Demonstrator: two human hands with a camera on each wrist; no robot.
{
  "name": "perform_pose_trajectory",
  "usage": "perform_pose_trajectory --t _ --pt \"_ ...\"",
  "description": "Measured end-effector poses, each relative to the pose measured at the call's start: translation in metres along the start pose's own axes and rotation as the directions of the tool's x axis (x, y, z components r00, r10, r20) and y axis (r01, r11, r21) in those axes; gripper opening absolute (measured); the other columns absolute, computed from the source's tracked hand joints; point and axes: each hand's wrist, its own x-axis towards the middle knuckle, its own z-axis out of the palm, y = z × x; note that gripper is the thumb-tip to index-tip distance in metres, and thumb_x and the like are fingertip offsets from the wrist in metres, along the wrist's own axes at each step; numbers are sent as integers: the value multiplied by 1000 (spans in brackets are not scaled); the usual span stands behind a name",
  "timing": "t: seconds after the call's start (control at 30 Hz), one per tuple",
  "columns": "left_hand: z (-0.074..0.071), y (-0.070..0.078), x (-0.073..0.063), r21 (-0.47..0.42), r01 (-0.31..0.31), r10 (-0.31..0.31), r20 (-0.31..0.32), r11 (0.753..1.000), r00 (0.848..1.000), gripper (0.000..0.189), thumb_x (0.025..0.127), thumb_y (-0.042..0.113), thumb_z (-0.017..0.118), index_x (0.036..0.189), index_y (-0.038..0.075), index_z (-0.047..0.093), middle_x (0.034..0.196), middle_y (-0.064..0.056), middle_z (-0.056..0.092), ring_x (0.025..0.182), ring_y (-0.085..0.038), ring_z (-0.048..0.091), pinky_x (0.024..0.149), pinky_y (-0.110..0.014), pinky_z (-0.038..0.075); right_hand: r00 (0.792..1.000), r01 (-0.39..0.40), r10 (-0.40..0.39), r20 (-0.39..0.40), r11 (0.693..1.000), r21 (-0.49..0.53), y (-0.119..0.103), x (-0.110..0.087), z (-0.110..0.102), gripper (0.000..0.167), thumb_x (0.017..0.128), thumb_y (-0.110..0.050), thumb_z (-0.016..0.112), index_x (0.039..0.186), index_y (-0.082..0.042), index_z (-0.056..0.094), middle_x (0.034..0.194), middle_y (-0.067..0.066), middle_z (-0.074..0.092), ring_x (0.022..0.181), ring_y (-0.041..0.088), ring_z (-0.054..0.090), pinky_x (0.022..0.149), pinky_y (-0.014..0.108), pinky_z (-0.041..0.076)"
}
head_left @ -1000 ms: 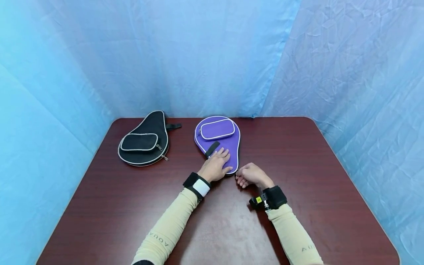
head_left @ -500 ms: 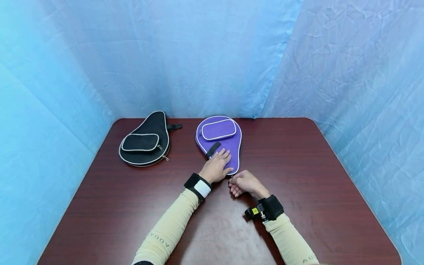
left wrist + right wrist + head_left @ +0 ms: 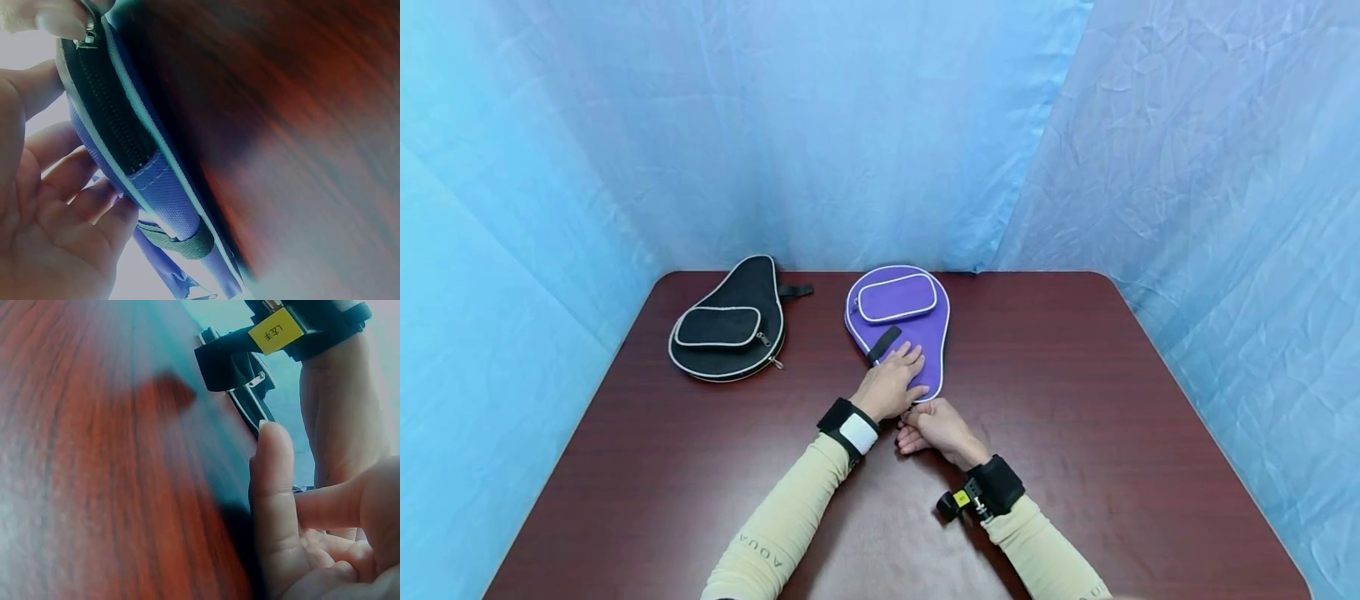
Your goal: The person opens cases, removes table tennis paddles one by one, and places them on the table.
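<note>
A purple paddle-shaped case with white piping lies on the table, its narrow end toward me. My left hand rests on that narrow part, fingers spread and fairly straight, beside a black strap. At the tip of the narrow end, my right hand pinches the zipper pull; the pull itself is mostly covered by the fingers. The left wrist view shows the metal zipper slider at those fingertips, and the black zipper running along the case's side. In the right wrist view, the right thumb and fingers hide the pull.
To the left lies a black paddle-shaped case with white piping, a front pocket and a strap pointing right. Both cases are on a dark red-brown table. Blue cloth hangs behind and beside it.
My right hand has travelled left and a little toward me, around the narrow end of the purple case, closer to the left wrist. The left hand has stayed on the case.
</note>
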Motion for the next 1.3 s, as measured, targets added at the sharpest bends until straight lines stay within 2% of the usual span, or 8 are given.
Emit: perform_pose_trajectory --t 0.43,1.0,1.3 --pt "-1 4 0 -30 15 -15 12 999 1000 56 98 33 63 143 2 51 154 -11 42 148 -28 29 120 -38 25 999 -30 29 14 997 65 -1 -2 -2 21 101 2 42 98 19 55 62 5 65 54 11 66 57 24 58" --pt "0 5 2 -51 15 -14 19 999 1000 56 98 33 62 144 2 50 155 -11 42 149 -28 28 121 -38 25 1000 -26 26 4 996 81 0 -3 -5 22 100 2 43 100 21 55 63 6 65 54 11 66 57 24 58" --pt "0 2 5 -66 12 -11 20 998 1000 57 97 33 63 143 1 51 154 -12 42 149 -28 28 121 -38 24 999 -43 44 -14 995 90 1 -3 -6 24 101 -3 48 101 19 58 64 6 67 57 12 68 59 25 59"
